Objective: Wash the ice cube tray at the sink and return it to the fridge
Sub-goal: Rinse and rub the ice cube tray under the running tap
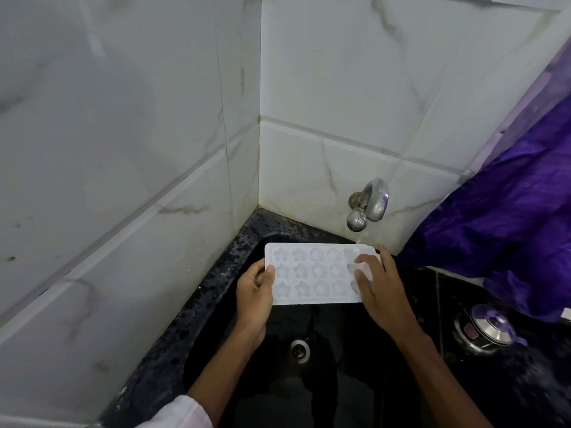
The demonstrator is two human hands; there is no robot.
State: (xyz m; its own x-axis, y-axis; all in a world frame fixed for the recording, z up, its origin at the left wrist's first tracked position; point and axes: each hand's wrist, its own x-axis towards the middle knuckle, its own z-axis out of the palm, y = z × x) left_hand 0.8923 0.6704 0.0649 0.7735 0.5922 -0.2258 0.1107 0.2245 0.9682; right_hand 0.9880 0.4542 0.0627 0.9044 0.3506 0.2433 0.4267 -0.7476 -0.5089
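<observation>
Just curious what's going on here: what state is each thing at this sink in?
Ice cube tray: cavities up, held over the sink.
Tap: running, water hitting the tray's far right corner.
Left hand: grips tray's left end.
Right hand: holds tray's right end.
Steel pot: lid on.

The white translucent plastic ice cube tray [309, 274] looks smooth and matt. The curved metal tap [372, 200] is polished chrome. The white grey-veined wall tiles [123, 149] are glossy. The black speckled stone sink [216, 288] has a wet-looking gloss. The purple cloth [509, 230] has a satin sheen, and the steel pot lid [485, 330] is mirror-bright.
</observation>
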